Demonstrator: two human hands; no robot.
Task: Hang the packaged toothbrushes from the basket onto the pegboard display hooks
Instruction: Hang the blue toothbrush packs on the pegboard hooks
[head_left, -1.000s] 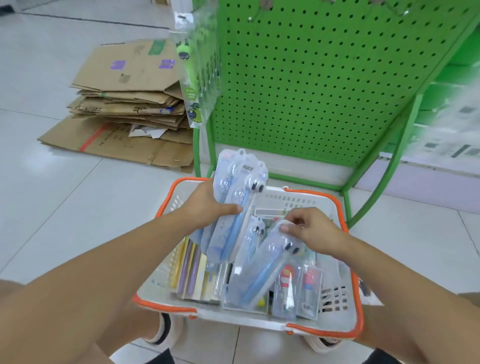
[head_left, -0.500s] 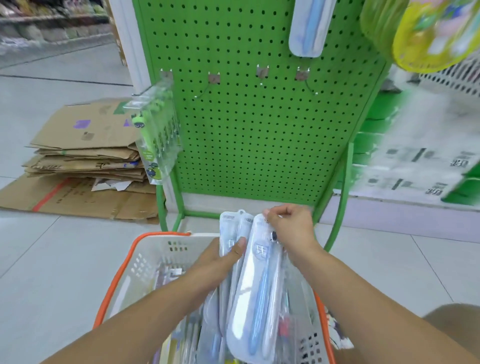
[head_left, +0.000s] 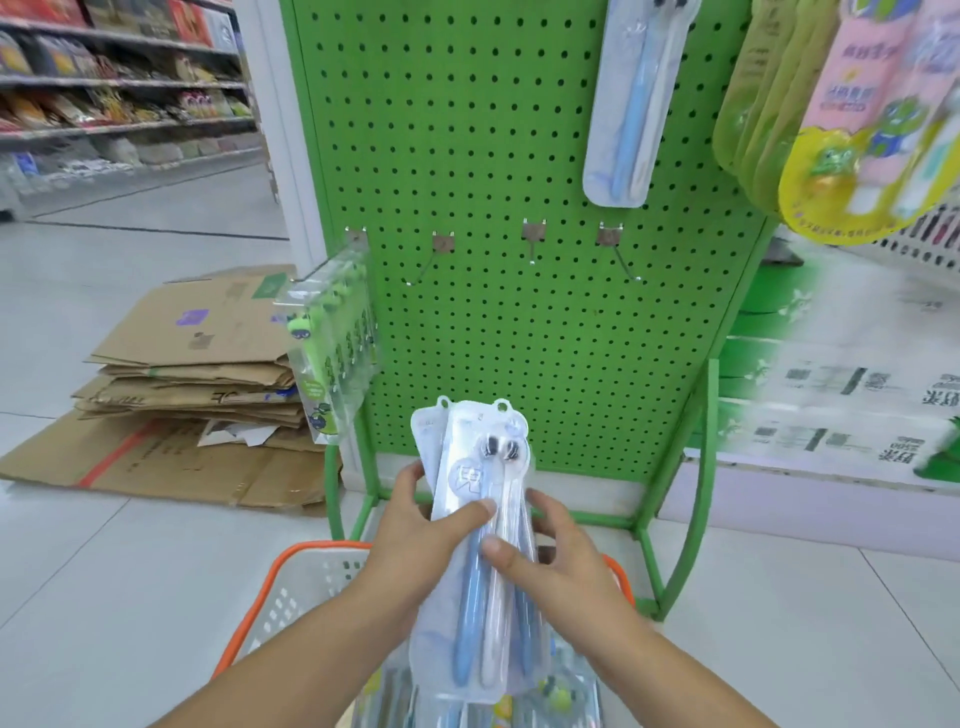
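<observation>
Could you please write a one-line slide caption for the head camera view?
Both hands, left and right, hold packaged toothbrushes above the basket, facing the green pegboard.

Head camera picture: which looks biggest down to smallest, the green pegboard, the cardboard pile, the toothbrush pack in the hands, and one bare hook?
1. Pegboard
2. Cardboard pile
3. Toothbrush pack, though it sits nearest the camera, which flatters its size
4. Bare hook

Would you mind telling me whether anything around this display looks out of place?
Yes: flattened cardboard boxes lie in an uneven pile on the floor left of the green pegboard. Three hooks in the lower row are bare.
</observation>
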